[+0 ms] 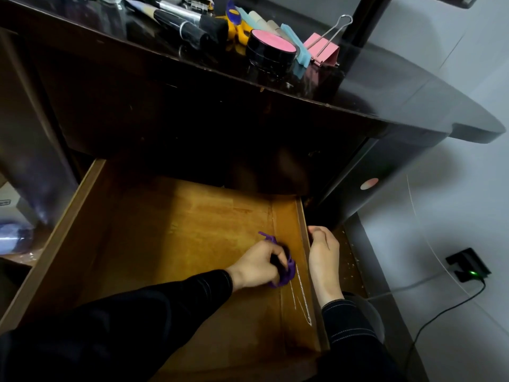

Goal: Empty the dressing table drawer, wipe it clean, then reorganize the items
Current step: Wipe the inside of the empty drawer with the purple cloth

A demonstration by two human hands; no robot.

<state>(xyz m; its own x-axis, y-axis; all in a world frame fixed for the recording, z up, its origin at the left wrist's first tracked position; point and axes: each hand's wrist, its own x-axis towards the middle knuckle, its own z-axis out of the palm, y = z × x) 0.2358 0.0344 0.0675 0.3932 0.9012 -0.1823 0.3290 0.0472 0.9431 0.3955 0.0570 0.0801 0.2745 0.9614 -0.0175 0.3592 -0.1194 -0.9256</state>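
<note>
Head view: brown wooden drawer [165, 244] pulled out at 6 o'clock. Left hand [256, 267] curled tight round crumpled purple cloth [287, 274] on drawer floor, at 4 o'clock. Right hand [323, 260] just beside, fingers curled over drawer's right wall, gripping it.

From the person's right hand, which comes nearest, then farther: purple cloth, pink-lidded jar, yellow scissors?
1. purple cloth, in the drawer, just left of the right hand.
2. pink-lidded jar, up on the tabletop.
3. yellow scissors, behind the jar, farther left.
</note>
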